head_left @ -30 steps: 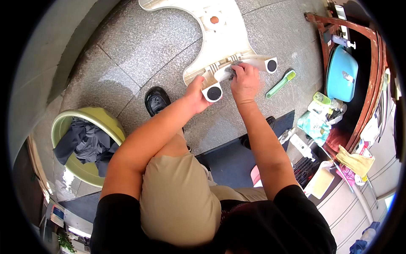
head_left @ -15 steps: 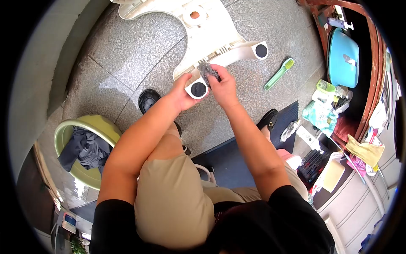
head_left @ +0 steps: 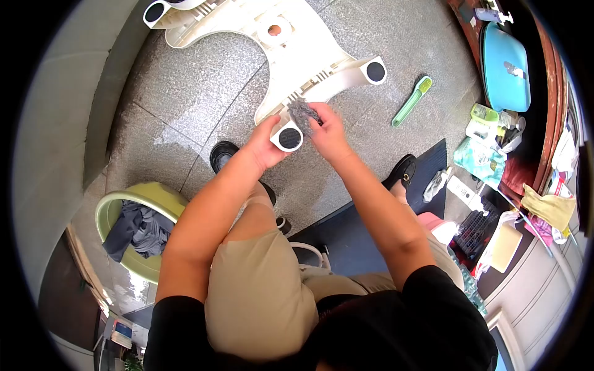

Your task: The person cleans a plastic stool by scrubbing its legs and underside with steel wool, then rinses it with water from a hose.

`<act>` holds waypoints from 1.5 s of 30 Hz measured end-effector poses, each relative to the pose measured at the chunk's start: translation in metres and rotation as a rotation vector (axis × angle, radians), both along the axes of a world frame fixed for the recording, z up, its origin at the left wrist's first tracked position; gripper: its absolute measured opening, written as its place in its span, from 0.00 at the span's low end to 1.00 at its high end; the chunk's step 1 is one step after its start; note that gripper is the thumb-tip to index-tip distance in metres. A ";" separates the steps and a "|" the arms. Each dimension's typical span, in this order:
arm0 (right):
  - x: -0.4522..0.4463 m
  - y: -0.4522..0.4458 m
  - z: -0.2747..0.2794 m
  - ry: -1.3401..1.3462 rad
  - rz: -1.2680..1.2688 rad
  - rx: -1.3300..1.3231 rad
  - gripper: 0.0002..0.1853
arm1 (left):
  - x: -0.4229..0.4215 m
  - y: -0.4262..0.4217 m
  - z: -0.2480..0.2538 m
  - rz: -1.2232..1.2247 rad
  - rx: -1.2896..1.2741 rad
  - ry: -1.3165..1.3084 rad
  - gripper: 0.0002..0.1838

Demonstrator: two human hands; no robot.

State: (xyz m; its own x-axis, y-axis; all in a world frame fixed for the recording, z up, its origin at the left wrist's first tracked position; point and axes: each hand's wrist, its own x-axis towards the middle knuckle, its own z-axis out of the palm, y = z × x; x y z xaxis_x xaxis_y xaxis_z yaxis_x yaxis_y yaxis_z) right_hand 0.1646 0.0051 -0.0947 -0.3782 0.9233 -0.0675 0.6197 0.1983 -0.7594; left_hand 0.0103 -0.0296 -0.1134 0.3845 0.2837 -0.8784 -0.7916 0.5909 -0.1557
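A white plastic stool [head_left: 296,55] lies upside down on the wet floor, with round black pads on the ends of its legs. My left hand [head_left: 266,145] is closed around the nearest leg, beside its black pad. In my right hand [head_left: 329,133] a dark grey, fuzzy scouring pad [head_left: 302,114] is pinched between thumb and fingers. The scouring pad touches the inner side of that same leg. Part of the pad is hidden behind my fingers. Right of the stool, a green brush [head_left: 411,103] rests on the floor.
A green tub [head_left: 111,207] with dark cloth [head_left: 143,229] inside stands at the left. At the right are a blue basin [head_left: 504,74], bottles and a teal packet [head_left: 479,159]. A dark mat [head_left: 352,232] lies under my right foot. A wall [head_left: 74,93] borders the left side.
The view has shifted slightly, bringing another leg of the stool in at the top left. My left hand keeps its hold, and the scouring pad has moved slightly against the leg.
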 end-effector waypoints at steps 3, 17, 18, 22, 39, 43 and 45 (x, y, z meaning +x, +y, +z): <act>-0.003 -0.024 0.026 0.483 -0.342 -0.571 0.19 | 0.002 -0.003 -0.007 0.026 0.003 -0.028 0.20; -0.047 0.020 0.050 -0.210 -0.391 -0.408 0.12 | 0.016 0.002 -0.004 -0.054 0.169 0.066 0.23; -0.036 0.022 0.037 -0.124 -0.404 -0.382 0.11 | 0.020 0.002 -0.010 0.009 0.096 0.017 0.22; -0.020 -0.003 0.037 0.578 -0.719 -0.607 0.08 | 0.019 0.001 -0.014 0.071 0.065 -0.042 0.23; 0.027 0.036 -0.023 -0.323 -0.115 0.551 0.25 | -0.005 0.023 -0.019 -0.724 0.569 0.526 0.26; 0.010 0.011 0.001 -0.139 -0.041 0.199 0.21 | -0.006 0.041 -0.052 -0.824 0.645 0.679 0.23; 0.013 0.015 0.005 -0.205 -0.120 0.171 0.17 | -0.010 0.058 -0.001 -1.235 0.749 0.884 0.26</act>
